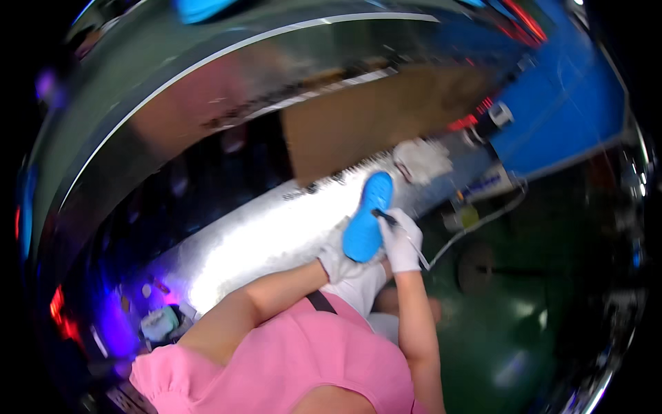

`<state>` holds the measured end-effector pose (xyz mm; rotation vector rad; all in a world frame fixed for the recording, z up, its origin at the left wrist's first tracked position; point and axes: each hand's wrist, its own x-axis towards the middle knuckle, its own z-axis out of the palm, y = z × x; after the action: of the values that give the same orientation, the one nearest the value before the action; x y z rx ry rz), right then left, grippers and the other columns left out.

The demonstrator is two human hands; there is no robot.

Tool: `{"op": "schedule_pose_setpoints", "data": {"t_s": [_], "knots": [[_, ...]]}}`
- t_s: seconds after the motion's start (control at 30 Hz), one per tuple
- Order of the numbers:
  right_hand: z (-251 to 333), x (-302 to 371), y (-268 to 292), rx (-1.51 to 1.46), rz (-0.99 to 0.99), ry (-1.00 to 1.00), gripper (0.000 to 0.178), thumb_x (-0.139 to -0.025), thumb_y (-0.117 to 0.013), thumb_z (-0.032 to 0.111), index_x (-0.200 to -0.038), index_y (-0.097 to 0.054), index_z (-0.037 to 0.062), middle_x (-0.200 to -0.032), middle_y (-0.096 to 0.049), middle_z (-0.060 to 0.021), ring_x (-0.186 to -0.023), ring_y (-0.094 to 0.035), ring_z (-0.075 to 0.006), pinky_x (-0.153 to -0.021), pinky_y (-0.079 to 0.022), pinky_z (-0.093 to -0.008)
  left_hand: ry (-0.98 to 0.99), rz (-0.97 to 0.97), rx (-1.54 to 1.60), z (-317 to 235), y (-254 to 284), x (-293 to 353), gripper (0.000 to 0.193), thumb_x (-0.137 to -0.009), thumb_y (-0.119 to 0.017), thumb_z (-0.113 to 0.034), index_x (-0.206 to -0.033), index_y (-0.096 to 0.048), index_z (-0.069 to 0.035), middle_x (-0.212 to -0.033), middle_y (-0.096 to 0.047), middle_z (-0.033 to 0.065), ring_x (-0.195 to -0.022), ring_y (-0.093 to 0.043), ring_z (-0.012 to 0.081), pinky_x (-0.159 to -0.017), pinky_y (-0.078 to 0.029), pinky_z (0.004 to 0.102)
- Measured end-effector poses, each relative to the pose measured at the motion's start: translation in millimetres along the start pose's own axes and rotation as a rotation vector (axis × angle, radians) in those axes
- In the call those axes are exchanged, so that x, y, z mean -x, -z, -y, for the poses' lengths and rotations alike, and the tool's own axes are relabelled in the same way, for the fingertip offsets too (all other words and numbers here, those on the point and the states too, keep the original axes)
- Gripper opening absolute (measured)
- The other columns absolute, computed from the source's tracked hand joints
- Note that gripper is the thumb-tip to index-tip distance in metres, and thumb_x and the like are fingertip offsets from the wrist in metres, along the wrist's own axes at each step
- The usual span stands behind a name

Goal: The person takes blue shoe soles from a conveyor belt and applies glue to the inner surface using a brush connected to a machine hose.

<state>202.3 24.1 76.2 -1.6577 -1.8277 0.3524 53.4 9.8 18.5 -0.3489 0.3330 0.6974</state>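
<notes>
My left hand (pixel 336 257), in a white glove, grips a shoe from below with its bright blue sole (pixel 367 217) turned up. In its own white glove, my right hand (pixel 400 243) holds a thin dark brush-like tool (pixel 396 226), whose tip touches the sole near its middle. Both hands are over a shiny metal bench (pixel 262 241). The shoe's white upper (pixel 362 286) shows beneath the sole.
A brown cardboard sheet (pixel 372 117) lies behind the bench. A white cloth or glove (pixel 422 160) rests at the far end of the bench. A blue panel (pixel 565 103) is at the upper right, green floor (pixel 510 324) at the lower right. A small container (pixel 160 323) sits lower left.
</notes>
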Motion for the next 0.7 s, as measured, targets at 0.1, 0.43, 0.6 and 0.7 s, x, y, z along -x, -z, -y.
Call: {"op": "schedule_pose_setpoints", "data": {"t_s": [0.1, 0.43, 0.6, 0.7], "knots": [[0.7, -14.8, -0.5, 0.052, -0.022, 0.04, 0.014, -0.084, -0.07, 0.015, -0.097, -0.069, 0.0096, -0.096, -0.069, -0.0138, -0.087, -0.066, -0.0317, -0.078, -0.052, -0.041, -0.07, 0.008, 0.016, 9.8, -15.7, 4.8, 0.057, -0.101, -0.036, -0.055, -0.126, -0.056, -0.008, -0.126, -0.06, 0.0136, -0.108, -0.06, 0.0316, -0.094, -0.051, 0.0493], [22.5, 40.4, 4.5, 0.038, 0.132, 0.259, 0.019, -0.076, -0.075, 0.004, -0.092, -0.064, 0.0029, -0.084, -0.066, -0.0158, -0.075, -0.065, -0.0324, -0.07, -0.053, -0.0382, -0.139, -0.081, -0.028, 10.3, -10.6, 19.0, 0.039, -0.101, -0.041, -0.047, -0.113, -0.061, -0.015, -0.106, -0.066, 0.0066, -0.091, -0.065, 0.021, -0.086, -0.055, 0.0422], [-1.6, 65.1, -4.0, -0.563, -0.025, -0.295, 0.013, -0.081, -0.072, -0.002, -0.093, -0.067, 0.0006, -0.093, -0.068, -0.01, -0.087, -0.064, -0.017, -0.08, -0.052, -0.0324, -0.097, 0.205, -0.011, 5.3, 5.0, -11.0, 0.042, -0.101, -0.04, -0.044, -0.119, -0.058, -0.01, -0.113, -0.064, 0.0101, -0.104, -0.061, 0.0231, -0.097, -0.05, 0.0412], [11.3, 54.1, 0.3, -0.647, -0.102, -0.377, 0.013, -0.083, -0.072, 0.006, -0.095, -0.068, 0.0009, -0.089, -0.068, -0.0092, -0.084, -0.064, -0.0188, -0.078, -0.051, -0.0325, 0.007, 0.068, -0.193, 2.1, -28.9, 20.2, 0.053, -0.099, -0.037, -0.053, -0.12, -0.058, -0.009, -0.118, -0.063, 0.011, -0.107, -0.061, 0.0274, -0.101, -0.047, 0.0471]]}}
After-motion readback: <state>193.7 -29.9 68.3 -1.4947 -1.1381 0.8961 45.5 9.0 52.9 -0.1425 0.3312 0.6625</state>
